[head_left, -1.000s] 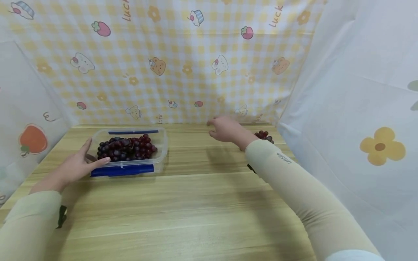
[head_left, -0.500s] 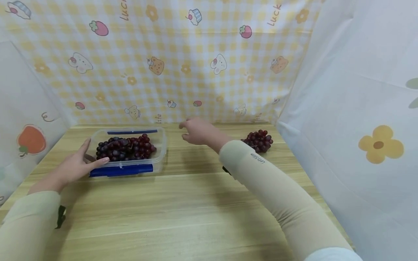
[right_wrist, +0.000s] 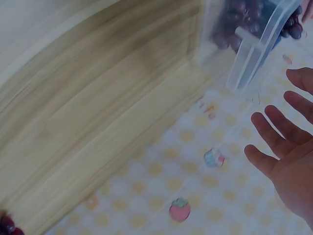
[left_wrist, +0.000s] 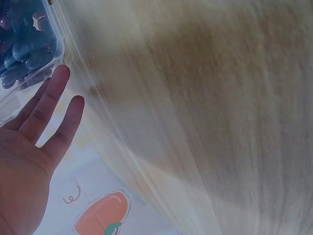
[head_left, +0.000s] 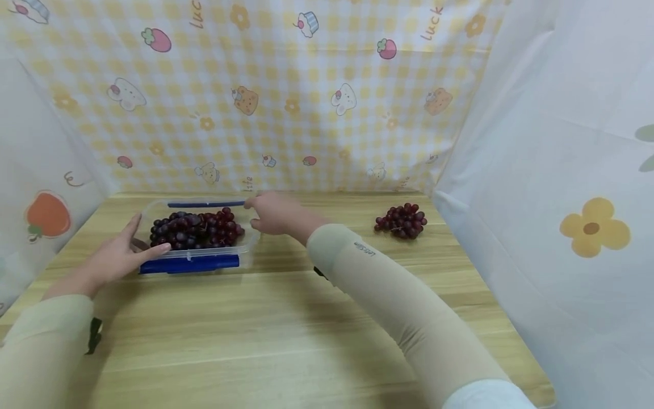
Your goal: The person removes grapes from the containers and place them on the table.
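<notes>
A clear plastic food container (head_left: 247, 260) with blue clips sits at the left of the table, with no lid on it. Dark red and purple grapes (head_left: 196, 232) fill much of it. At its left end is my left hand (head_left: 114, 258), fingers straight along the side and thumb at the front rim. My right hand (head_left: 278, 215) is at the container's right end, overlapping the corner in the head view. Seen from the right wrist, the fingers (right_wrist: 279, 139) are spread, apart from the container, and hold nothing.
Another bunch of red grapes (head_left: 402, 221) lies on the wooden table (head_left: 286, 329) at the right. A yellow checked cloth (head_left: 296, 113) hangs along the back edge, and white printed cloth (head_left: 536, 170) encloses the right side.
My right hand has moved left across the table from near the loose grape bunch to the container, uncovering that bunch. The left hand stays at the container.
</notes>
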The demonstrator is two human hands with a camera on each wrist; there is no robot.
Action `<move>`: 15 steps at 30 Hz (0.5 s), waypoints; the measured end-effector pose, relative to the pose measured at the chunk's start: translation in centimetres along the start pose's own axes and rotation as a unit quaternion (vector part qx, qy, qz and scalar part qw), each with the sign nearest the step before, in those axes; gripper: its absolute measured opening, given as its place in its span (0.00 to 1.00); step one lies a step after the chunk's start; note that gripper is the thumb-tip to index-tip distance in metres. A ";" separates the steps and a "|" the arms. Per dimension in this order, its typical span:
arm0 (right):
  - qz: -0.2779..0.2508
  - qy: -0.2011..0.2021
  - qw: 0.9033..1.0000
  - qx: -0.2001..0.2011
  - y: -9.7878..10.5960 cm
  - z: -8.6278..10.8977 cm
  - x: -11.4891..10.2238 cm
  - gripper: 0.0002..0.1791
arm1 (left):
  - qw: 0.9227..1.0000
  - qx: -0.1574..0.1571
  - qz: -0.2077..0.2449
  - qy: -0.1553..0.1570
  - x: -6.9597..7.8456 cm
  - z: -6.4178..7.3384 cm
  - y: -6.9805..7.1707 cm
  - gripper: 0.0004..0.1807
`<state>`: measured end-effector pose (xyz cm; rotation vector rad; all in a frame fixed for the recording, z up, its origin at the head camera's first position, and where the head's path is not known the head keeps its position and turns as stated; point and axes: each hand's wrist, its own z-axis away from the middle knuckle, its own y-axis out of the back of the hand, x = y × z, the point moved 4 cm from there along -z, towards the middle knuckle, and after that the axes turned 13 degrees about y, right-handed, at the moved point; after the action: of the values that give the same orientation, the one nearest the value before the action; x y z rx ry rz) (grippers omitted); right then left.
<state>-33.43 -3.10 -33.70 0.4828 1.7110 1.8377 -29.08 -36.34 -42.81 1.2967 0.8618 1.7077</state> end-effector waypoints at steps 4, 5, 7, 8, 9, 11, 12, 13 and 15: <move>0.015 0.000 1.000 -0.016 -0.2 -1.7 -1.6 0.30 | 1.000 -0.005 -0.001 0.001 0.2 -0.1 0.1 0.66; 0.018 0.000 1.000 -0.021 -0.1 -2.1 -2.1 0.30 | 1.000 -0.006 0.000 0.003 0.2 -0.1 0.1 0.66; 0.022 0.004 0.999 -0.025 -0.1 -3.0 -3.0 0.31 | 1.000 -0.007 0.001 0.006 0.2 0.0 0.2 0.66; 0.024 0.006 0.999 -0.029 -0.1 -3.4 -3.4 0.32 | 1.000 -0.007 0.001 0.008 0.1 0.0 0.2 0.66; 0.030 0.004 0.999 -0.033 -0.1 -3.8 -3.8 0.32 | 1.000 -0.006 0.001 0.010 0.1 0.0 0.2 0.66; 0.030 -0.006 0.999 -0.042 -0.2 -4.5 -4.5 0.34 | 1.000 -0.006 -0.003 0.013 -0.1 -0.1 0.2 0.66; 0.028 -0.008 0.999 -0.044 -0.3 -4.8 -4.9 0.35 | 1.000 -0.007 -0.004 0.015 -0.1 -0.1 0.2 0.66; 0.028 -0.010 0.999 -0.045 -0.4 -5.0 -5.2 0.35 | 1.000 -0.008 -0.005 0.016 -0.2 -0.1 0.2 0.67; 0.024 -0.020 0.998 -0.045 -0.7 -5.5 -5.7 0.37 | 1.000 -0.010 -0.005 0.016 -0.2 -0.3 0.1 0.67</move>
<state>-32.31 -10.93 -34.30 0.5228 1.5951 1.9178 -29.32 -36.56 -42.88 1.2522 0.8671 1.7291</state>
